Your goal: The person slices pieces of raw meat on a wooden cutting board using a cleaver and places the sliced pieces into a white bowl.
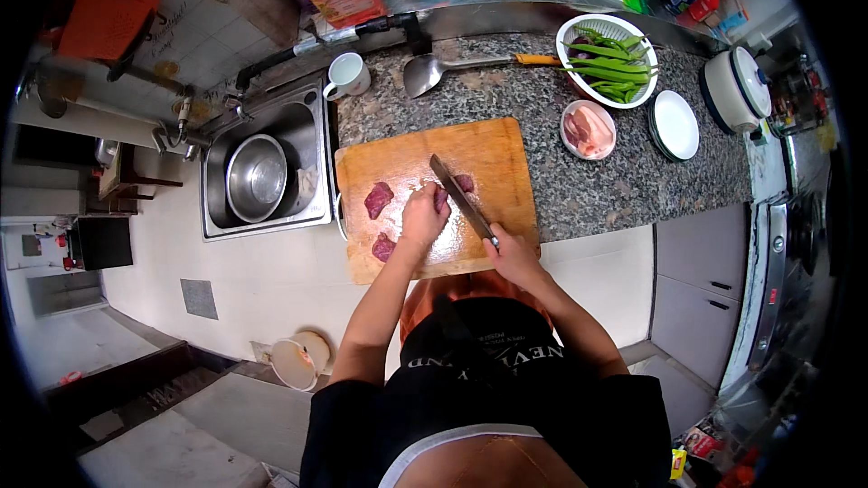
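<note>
A wooden cutting board (488, 140) lies at the front edge of the counter. My right hand (513, 258) grips the handle of a kitchen knife (463, 203), its blade slanting up and left across the board. Close by the blade's left side, my left hand (425, 217) presses down on a piece of dark red meat (440, 199), partly hidden by the fingers. Another bit of meat (465, 183) shows just right of the blade. Two more chunks, an upper one (379, 200) and a lower one (383, 247), rest on the board's left part.
Left of the board is a steel sink (212, 208) holding a metal bowl (256, 179). A white mug (349, 75) and a metal spatula (452, 64) sit behind. Toward the right are a basket of green peppers (610, 59), a bowl of pale meat (588, 130), stacked plates (675, 125) and a white pot (737, 90).
</note>
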